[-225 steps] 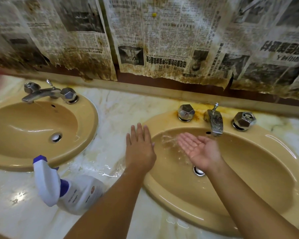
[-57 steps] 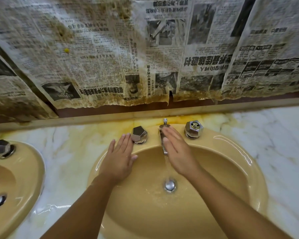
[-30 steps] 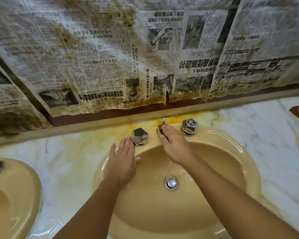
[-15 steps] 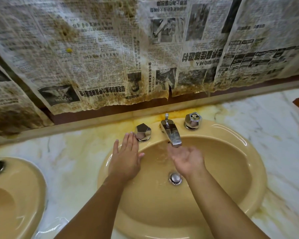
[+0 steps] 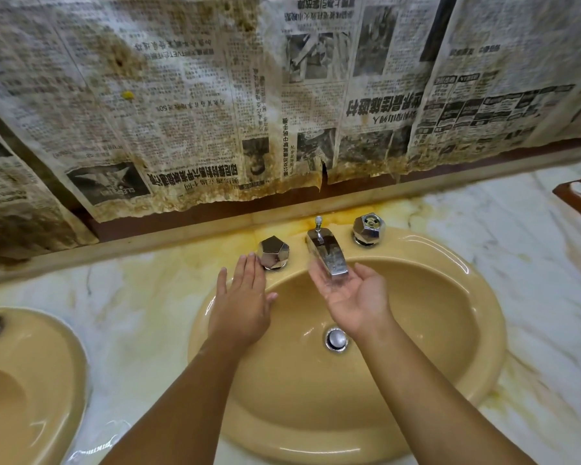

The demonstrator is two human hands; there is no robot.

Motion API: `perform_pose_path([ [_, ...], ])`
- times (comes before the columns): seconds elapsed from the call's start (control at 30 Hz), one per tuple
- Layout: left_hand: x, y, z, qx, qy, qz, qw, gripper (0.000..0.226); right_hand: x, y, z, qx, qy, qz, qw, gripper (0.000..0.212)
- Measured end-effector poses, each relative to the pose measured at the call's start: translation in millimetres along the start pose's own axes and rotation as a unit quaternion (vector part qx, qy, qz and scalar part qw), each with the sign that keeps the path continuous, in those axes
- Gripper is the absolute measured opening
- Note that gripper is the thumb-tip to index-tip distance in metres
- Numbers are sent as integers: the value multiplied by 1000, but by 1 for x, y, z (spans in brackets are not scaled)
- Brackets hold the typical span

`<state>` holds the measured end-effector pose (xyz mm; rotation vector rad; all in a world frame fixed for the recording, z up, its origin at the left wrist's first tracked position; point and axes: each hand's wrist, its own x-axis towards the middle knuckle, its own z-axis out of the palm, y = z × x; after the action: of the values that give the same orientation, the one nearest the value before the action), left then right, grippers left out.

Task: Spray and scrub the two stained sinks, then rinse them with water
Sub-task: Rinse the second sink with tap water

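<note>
Marble counter (image 5: 141,297), sink (image 5: 450,330) beneath hands (image 5: 242,307) (image 5: 353,293) (1 cupped)

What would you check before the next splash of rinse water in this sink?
1. Right hand cupped, palm up, under the spout: ok.
2. Water running into that palm: ok.
3. Left hand flat on the sink rim, holding nothing: ok.
4. Drain open: cannot tell.
5. Counter beside the left knob free of yellow stain: not ok.
</note>
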<state>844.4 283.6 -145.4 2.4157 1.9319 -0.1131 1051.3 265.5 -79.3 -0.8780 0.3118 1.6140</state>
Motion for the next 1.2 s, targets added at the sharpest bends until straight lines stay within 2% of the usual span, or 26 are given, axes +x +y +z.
perform_pose_path([
  [0.23, 0, 1, -2, -3, -3, -4, 1000, 70, 9, 8, -28, -56, 73, -9, 996, 49],
  [0.53, 0, 2, -1, 1, -1, -5, 1000, 70, 8, 11, -30, 4, 42, -11, 999, 31],
  [0.73, 0, 1, 1, -4, 16, -1, 1000, 71, 10, 31, -28, -12, 81, 35, 996, 35],
  [0.87, 0, 0, 2, 2, 9, 3, 1000, 71, -1, 3, 8, 57, 42, 13, 997, 36],
  [0.93, 0, 0, 1, 4, 11, 1, 1000, 71, -6, -4, 6, 40, 46, 10, 998, 36],
  [1.07, -1, 1, -1, -2, 12, 3, 1000, 70, -5, 6, -22, -12, 101, 43, 994, 47],
  [1.2, -1, 1, -2, 0, 7, 4, 1000, 70, -4, 4, -15, 3, 93, 7, 996, 42],
])
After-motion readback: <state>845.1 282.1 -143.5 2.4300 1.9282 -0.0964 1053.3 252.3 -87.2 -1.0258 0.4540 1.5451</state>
